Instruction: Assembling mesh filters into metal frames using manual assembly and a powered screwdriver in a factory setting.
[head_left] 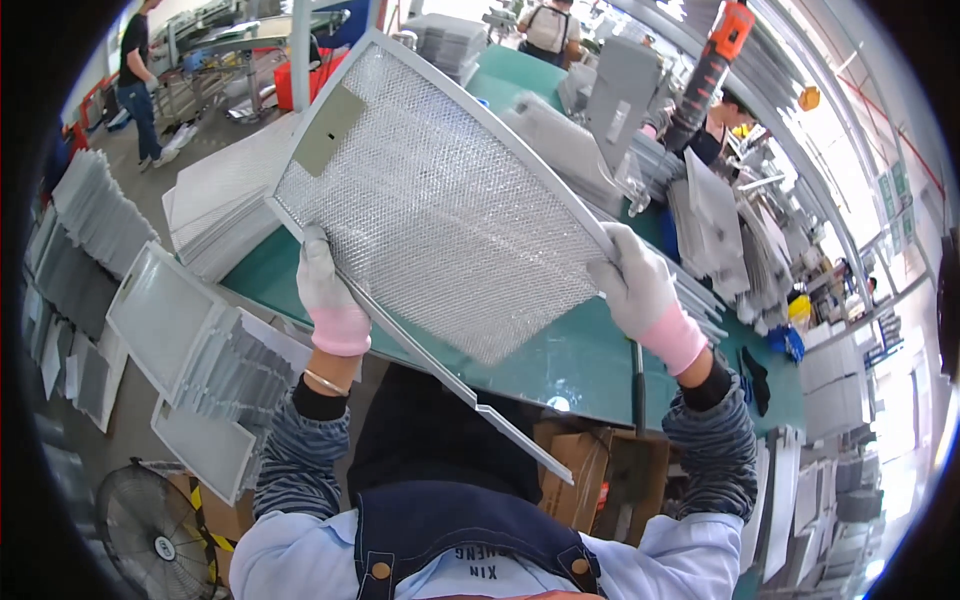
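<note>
A silvery metal mesh filter panel (450, 200) is held up at a tilt in front of me, above the green table. A pale metal frame edges its far and right sides, and a grey-green plate (330, 132) sits near its upper left corner. My gloved left hand (322, 285) is closed on the near left edge. From beside that hand a thin frame strip (430, 362) slants down toward my waist, standing apart from the mesh's near edge, with a notch along it. My gloved right hand (637, 285) grips the right corner, thumb over the mesh.
The green table (590, 365) lies under the panel, with stacked mesh panels (225, 190) at its left and more filters (715, 225) at its right. An orange-and-black power tool (712, 70) hangs at upper right. A floor fan (155, 530) stands lower left; co-workers (138, 80) are farther off.
</note>
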